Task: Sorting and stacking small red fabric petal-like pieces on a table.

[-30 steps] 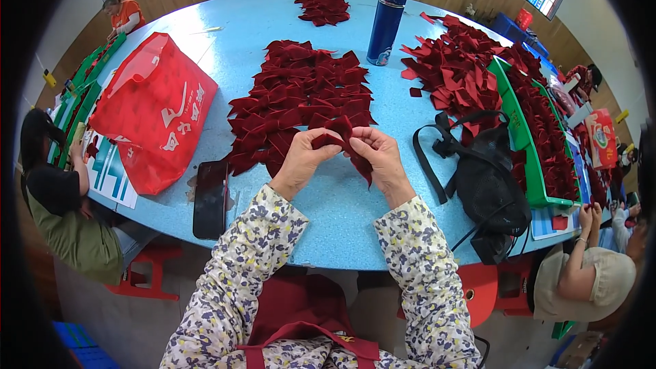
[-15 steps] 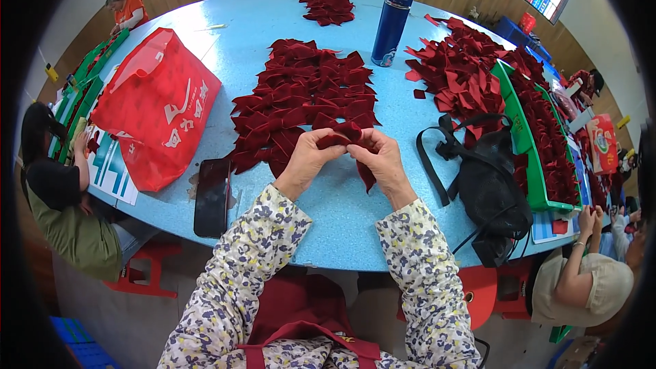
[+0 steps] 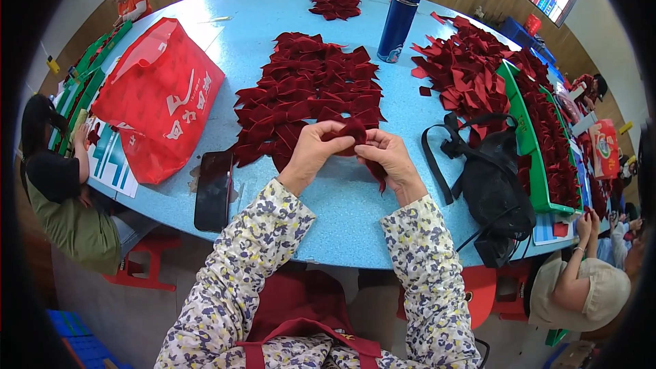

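Note:
Between my two hands is a dark red velvet bow (image 3: 353, 130), held above the near side of the table. My left hand (image 3: 316, 152) pinches it with thumb and forefinger. From the other side my right hand (image 3: 389, 158) grips it too, and a pointed tail hangs below those fingers. The fingers cover part of the bow. Just beyond my hands, rows of finished-looking dark red bows (image 3: 311, 89) lie close together on the light blue table (image 3: 266, 229).
A red bag (image 3: 164, 99) and a black phone (image 3: 214, 191) are on the left. To the right lie a black strapped bag (image 3: 493, 178), a heap of red pieces (image 3: 465, 72) and a green crate (image 3: 527, 143). A blue flask (image 3: 400, 24) stands farther back. Other people sit at both sides.
The fingers of both hands have drawn closer together around the bow, and my left thumb now presses across it. The whole view has shifted slightly.

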`<state>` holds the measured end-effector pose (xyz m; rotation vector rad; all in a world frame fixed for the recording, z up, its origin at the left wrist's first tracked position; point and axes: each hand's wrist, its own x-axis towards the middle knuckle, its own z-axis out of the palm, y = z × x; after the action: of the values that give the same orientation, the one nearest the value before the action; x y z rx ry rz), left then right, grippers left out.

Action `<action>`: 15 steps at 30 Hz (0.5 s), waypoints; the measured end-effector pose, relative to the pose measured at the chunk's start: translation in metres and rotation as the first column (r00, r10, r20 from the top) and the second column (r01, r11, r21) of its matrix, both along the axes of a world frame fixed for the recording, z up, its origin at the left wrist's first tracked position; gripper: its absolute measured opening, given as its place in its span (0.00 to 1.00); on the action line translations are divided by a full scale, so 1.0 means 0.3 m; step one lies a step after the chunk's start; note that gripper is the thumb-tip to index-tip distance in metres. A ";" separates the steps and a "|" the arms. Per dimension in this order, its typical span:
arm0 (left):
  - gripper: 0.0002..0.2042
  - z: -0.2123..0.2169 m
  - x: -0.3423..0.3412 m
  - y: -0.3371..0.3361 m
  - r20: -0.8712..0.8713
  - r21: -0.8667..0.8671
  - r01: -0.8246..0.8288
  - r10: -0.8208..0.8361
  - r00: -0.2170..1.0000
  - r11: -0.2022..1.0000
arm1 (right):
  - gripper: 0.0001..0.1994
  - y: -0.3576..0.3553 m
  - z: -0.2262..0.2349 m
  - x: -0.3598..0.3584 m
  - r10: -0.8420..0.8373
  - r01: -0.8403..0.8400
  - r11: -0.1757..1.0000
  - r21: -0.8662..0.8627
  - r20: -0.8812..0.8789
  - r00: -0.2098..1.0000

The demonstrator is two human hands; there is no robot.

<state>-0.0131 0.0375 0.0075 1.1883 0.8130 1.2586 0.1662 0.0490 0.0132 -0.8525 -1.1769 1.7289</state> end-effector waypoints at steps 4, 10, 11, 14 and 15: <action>0.06 -0.030 -0.022 0.019 0.087 -0.092 -0.026 0.034 0.996 0.995 | 0.13 0.005 -0.006 -0.012 -0.040 0.036 0.997 0.074 0.042 0.998; 0.06 -0.012 -0.005 0.021 0.111 -0.043 -0.303 0.306 0.946 0.952 | 0.13 0.019 -0.035 0.006 -0.066 0.042 0.982 0.182 0.126 0.990; 0.04 0.003 -0.005 0.024 0.106 -0.005 -0.478 0.475 0.873 0.879 | 0.13 0.024 -0.038 0.007 -0.088 0.047 0.970 0.239 0.165 0.982; 0.05 0.050 -0.026 0.007 0.212 0.202 -0.658 0.623 0.753 0.726 | 0.13 0.050 -0.027 0.003 -0.432 0.171 0.766 0.619 0.299 0.851; 0.05 0.097 -0.056 -0.029 0.231 0.282 -0.700 0.662 0.713 0.656 | 0.13 0.061 -0.020 -0.041 -0.698 0.168 0.467 0.868 0.245 0.673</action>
<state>-0.0299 0.0289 0.0367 1.1008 1.0319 2.1597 0.1540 0.0672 0.0073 -1.0017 -1.7105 0.3078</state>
